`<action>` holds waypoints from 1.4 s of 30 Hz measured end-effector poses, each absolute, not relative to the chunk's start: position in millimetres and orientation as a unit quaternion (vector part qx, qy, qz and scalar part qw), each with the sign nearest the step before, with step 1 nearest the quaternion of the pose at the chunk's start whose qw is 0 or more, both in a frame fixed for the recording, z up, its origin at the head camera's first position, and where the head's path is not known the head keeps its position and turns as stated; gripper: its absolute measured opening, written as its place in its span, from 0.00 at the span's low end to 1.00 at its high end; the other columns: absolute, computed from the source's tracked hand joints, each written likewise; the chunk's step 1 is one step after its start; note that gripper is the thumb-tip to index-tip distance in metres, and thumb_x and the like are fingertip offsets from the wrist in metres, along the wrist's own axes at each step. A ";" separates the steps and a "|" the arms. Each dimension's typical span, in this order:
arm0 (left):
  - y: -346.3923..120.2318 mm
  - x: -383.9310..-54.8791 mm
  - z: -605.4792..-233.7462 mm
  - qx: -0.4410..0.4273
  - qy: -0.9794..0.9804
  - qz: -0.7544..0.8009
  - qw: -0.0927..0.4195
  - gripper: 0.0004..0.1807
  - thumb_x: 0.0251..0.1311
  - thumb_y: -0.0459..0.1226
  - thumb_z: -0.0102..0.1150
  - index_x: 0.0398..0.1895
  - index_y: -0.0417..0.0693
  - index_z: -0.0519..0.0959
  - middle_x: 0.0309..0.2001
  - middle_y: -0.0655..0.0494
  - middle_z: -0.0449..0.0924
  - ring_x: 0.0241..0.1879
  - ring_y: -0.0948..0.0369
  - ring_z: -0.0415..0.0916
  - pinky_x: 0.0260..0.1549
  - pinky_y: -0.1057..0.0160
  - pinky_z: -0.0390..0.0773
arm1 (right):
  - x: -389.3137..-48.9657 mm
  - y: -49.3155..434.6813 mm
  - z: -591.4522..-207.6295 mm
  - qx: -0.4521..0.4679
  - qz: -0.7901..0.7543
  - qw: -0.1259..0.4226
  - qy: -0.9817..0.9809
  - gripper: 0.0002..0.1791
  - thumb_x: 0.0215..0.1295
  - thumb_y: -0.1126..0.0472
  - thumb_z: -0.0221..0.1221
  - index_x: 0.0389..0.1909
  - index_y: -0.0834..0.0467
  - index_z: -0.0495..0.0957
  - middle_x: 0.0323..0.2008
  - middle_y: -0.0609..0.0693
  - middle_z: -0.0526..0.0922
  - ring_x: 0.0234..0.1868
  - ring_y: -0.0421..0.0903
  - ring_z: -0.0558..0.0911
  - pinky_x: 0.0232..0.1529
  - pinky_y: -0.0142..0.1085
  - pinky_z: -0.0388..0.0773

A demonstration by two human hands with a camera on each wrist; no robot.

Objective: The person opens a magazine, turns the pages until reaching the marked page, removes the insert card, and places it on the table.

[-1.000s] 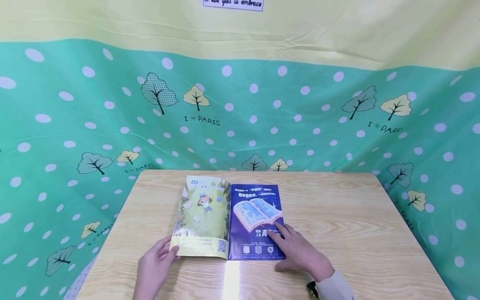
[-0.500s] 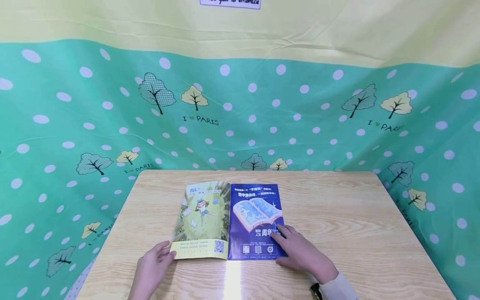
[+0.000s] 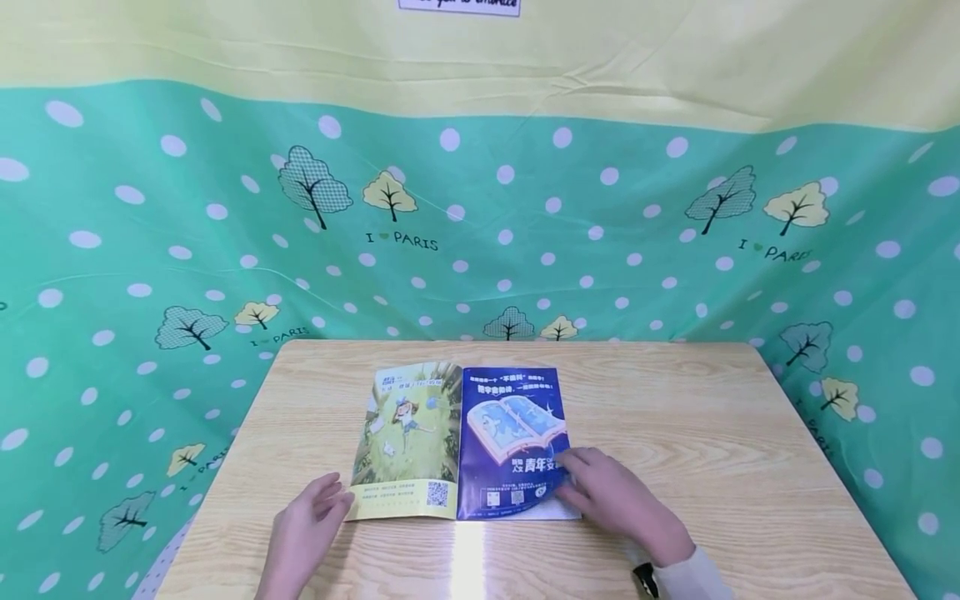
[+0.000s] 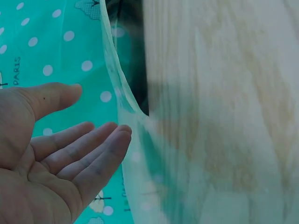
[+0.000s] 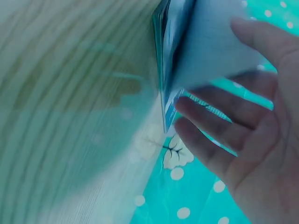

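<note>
An open magazine (image 3: 420, 450) lies on the wooden table. Its left page shows a green picture of a child on grass. The right page (image 3: 502, 475) is dark blue with a drawn book and white lettering. My right hand (image 3: 618, 500) pinches that page near its lower right corner, which curls up and bares a pale sheet (image 3: 553, 510) beneath. In the right wrist view, the raised page (image 5: 215, 51) passes between the thumb and fingers of the right hand (image 5: 252, 121). Relaxed fingers of my left hand (image 3: 306, 525) lie beside the magazine's lower left edge, holding nothing.
The table (image 3: 675, 425) extends to both sides of the magazine, with a bright light reflection in front of it. A green polka-dot cloth (image 3: 525, 242) with printed trees hangs behind and around the table edges.
My right hand has lifted and curled up the lower right corner of the blue page, which lay flat before. The left hand has let go of the left page, which has settled flatter.
</note>
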State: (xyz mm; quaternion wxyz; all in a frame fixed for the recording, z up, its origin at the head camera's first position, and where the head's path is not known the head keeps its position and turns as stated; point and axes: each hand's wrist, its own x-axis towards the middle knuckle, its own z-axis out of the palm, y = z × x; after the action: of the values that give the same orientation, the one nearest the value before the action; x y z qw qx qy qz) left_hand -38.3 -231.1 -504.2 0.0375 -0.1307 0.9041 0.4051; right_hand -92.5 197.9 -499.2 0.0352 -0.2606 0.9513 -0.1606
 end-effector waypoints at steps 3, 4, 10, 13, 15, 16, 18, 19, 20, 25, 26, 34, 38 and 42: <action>-225.7 -39.7 -501.4 -0.127 0.896 0.425 0.028 0.30 0.70 0.47 0.59 0.67 0.35 0.69 0.59 0.33 0.76 0.54 0.42 0.79 0.51 0.47 0.83 | -94.5 200.4 -496.9 -0.211 -0.157 0.002 0.965 0.32 0.65 0.45 0.65 0.63 0.60 0.75 0.57 0.57 0.80 0.58 0.55 0.79 0.59 0.51 0.80; -223.3 -40.5 -500.7 -0.124 0.894 0.431 0.023 0.30 0.70 0.46 0.60 0.67 0.36 0.70 0.59 0.34 0.77 0.54 0.43 0.79 0.51 0.48 0.83 | -94.7 200.6 -496.2 -0.195 -0.159 -0.005 0.968 0.33 0.65 0.44 0.65 0.64 0.60 0.75 0.57 0.58 0.80 0.57 0.56 0.79 0.58 0.52 0.80; -203.2 -47.1 -499.7 -0.082 0.881 0.467 -0.006 0.26 0.68 0.39 0.63 0.65 0.36 0.72 0.57 0.37 0.79 0.53 0.49 0.81 0.54 0.56 0.82 | -94.0 197.6 -497.0 -0.141 -0.189 -0.009 0.972 0.32 0.65 0.36 0.62 0.55 0.59 0.80 0.50 0.57 0.84 0.52 0.56 0.82 0.52 0.53 0.83; -191.0 -50.3 -502.4 -0.063 0.872 0.485 -0.021 0.25 0.66 0.38 0.65 0.63 0.37 0.74 0.56 0.39 0.80 0.52 0.50 0.82 0.53 0.57 0.83 | -93.1 193.8 -499.9 -0.142 -0.203 -0.003 0.969 0.27 0.66 0.39 0.62 0.52 0.57 0.81 0.48 0.53 0.85 0.52 0.53 0.82 0.53 0.50 0.83; -181.8 -52.0 -504.9 -0.050 0.864 0.501 -0.028 0.25 0.64 0.38 0.67 0.62 0.37 0.75 0.56 0.41 0.80 0.51 0.51 0.82 0.52 0.58 0.83 | -92.4 191.2 -502.5 -0.154 -0.215 -0.002 0.965 0.24 0.68 0.41 0.62 0.53 0.56 0.81 0.49 0.51 0.84 0.53 0.51 0.82 0.55 0.48 0.82; -176.9 -52.8 -506.0 -0.044 0.858 0.511 -0.030 0.25 0.64 0.38 0.67 0.62 0.37 0.76 0.56 0.42 0.80 0.51 0.52 0.82 0.52 0.59 0.83 | -91.8 189.9 -503.6 -0.162 -0.223 -0.005 0.961 0.23 0.68 0.43 0.62 0.54 0.56 0.81 0.51 0.51 0.84 0.55 0.50 0.81 0.56 0.48 0.82; -166.4 -54.6 -508.2 -0.034 0.844 0.534 -0.030 0.25 0.63 0.38 0.68 0.61 0.37 0.76 0.56 0.43 0.81 0.51 0.52 0.82 0.52 0.61 0.83 | -91.3 187.6 -505.7 -0.185 -0.238 -0.016 0.953 0.23 0.69 0.46 0.63 0.58 0.56 0.79 0.55 0.51 0.82 0.58 0.50 0.79 0.60 0.48 0.79; -161.2 -55.3 -509.0 -0.029 0.838 0.544 -0.028 0.25 0.63 0.38 0.68 0.61 0.38 0.77 0.56 0.44 0.81 0.51 0.53 0.82 0.52 0.62 0.83 | -91.1 186.5 -506.4 -0.198 -0.245 -0.024 0.949 0.24 0.69 0.48 0.63 0.59 0.56 0.78 0.56 0.51 0.81 0.59 0.50 0.79 0.61 0.48 0.79; -156.2 -56.1 -509.7 -0.025 0.831 0.556 -0.025 0.25 0.63 0.38 0.68 0.61 0.38 0.76 0.56 0.44 0.81 0.52 0.53 0.82 0.52 0.63 0.82 | -91.0 185.4 -506.8 -0.212 -0.248 -0.032 0.945 0.24 0.69 0.49 0.64 0.61 0.56 0.77 0.58 0.52 0.81 0.60 0.51 0.78 0.61 0.49 0.78; -135.3 -60.9 -508.7 -0.001 0.796 0.605 -0.007 0.25 0.63 0.39 0.68 0.62 0.40 0.76 0.56 0.45 0.81 0.52 0.55 0.81 0.53 0.66 0.81 | -92.1 180.7 -507.1 -0.266 -0.240 -0.059 0.932 0.30 0.68 0.51 0.64 0.69 0.53 0.71 0.65 0.54 0.75 0.64 0.52 0.75 0.63 0.49 0.76; -132.1 -62.1 -507.7 0.007 0.791 0.612 -0.005 0.25 0.64 0.39 0.67 0.62 0.39 0.76 0.56 0.44 0.81 0.52 0.54 0.81 0.53 0.66 0.81 | -92.5 179.9 -507.2 -0.272 -0.238 -0.059 0.930 0.31 0.68 0.51 0.64 0.70 0.53 0.70 0.66 0.54 0.74 0.64 0.52 0.74 0.64 0.49 0.75; -114.2 -74.8 -496.7 0.042 0.760 0.648 0.016 0.29 0.60 0.46 0.70 0.61 0.43 0.77 0.56 0.40 0.80 0.53 0.49 0.81 0.52 0.65 0.82 | -96.2 172.5 -507.4 -0.301 -0.251 -0.037 0.919 0.36 0.70 0.53 0.63 0.75 0.52 0.63 0.72 0.56 0.65 0.68 0.54 0.70 0.66 0.49 0.72; -106.1 -82.6 -493.8 0.055 0.749 0.659 0.044 0.30 0.59 0.47 0.71 0.62 0.42 0.77 0.56 0.40 0.81 0.52 0.51 0.81 0.51 0.65 0.82 | -98.4 167.3 -507.0 -0.311 -0.257 -0.024 0.915 0.38 0.70 0.53 0.63 0.77 0.51 0.60 0.75 0.55 0.61 0.69 0.53 0.69 0.67 0.49 0.72; -99.1 -88.7 -491.2 0.058 0.741 0.667 0.054 0.31 0.60 0.45 0.70 0.62 0.37 0.76 0.53 0.38 0.81 0.49 0.51 0.83 0.48 0.64 0.84 | -100.6 162.2 -506.9 -0.319 -0.247 -0.020 0.915 0.38 0.70 0.52 0.62 0.78 0.49 0.58 0.76 0.54 0.59 0.70 0.53 0.67 0.67 0.48 0.71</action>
State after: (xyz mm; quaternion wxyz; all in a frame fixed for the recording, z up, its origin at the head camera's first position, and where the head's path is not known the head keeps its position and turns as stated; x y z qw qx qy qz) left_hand -88.7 -99.1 -491.2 0.0538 0.0584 0.7412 0.6665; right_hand -100.6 162.2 -506.9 -0.0200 -0.3186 0.9150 -0.2466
